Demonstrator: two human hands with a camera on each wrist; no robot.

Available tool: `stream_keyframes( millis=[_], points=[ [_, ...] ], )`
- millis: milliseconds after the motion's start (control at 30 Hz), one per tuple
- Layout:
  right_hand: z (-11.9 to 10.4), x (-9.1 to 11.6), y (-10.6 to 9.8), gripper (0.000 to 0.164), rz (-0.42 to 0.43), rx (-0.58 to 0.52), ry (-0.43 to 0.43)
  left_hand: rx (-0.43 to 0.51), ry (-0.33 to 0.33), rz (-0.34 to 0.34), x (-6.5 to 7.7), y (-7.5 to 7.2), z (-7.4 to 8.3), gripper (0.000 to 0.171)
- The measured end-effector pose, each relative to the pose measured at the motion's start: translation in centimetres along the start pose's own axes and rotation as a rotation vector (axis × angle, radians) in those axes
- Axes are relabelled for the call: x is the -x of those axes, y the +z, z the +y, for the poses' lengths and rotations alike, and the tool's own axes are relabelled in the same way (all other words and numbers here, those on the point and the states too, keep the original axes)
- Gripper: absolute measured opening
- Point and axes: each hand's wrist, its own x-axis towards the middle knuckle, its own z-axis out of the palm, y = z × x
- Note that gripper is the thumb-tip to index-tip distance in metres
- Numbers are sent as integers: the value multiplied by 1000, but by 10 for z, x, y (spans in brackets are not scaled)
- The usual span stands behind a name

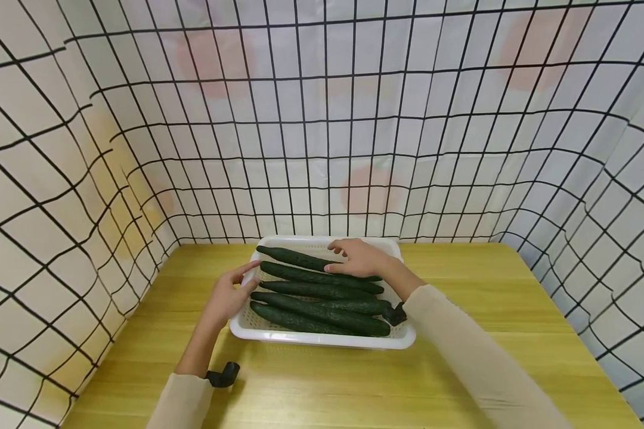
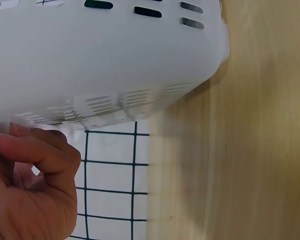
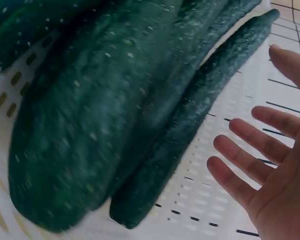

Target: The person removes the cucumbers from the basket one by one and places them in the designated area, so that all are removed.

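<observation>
A white plastic basket (image 1: 322, 339) holds several long dark green cucumbers (image 1: 322, 291), lying side by side. At the basket's left end my left hand (image 1: 229, 298) grips the rim, its curled fingers (image 2: 45, 150) against the outer wall in the left wrist view. My right hand (image 1: 361, 257) hovers over the back of the basket with fingers spread, above the rearmost cucumber (image 1: 295, 257). In the right wrist view nothing is in this hand, and its fingertips stand apart from the nearest cucumber (image 3: 200, 110).
The basket stands on a wooden table (image 1: 322, 387) near its back edge. Black wire grid panels (image 1: 327, 131) with pale cloth behind them rise at the back and both sides. A black wrist mount (image 1: 394, 314) overlaps the basket's right end.
</observation>
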Motion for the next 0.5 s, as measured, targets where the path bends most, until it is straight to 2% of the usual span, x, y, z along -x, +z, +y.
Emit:
stream_keyframes(
  millis=[233,500],
  points=[
    [3,-3,14,68,-23,65,-25,5,-14,3,0,2,4,48],
    [1,-9,22,66,-20,181,-4,43,-64,22,2,3,6,48]
  ],
)
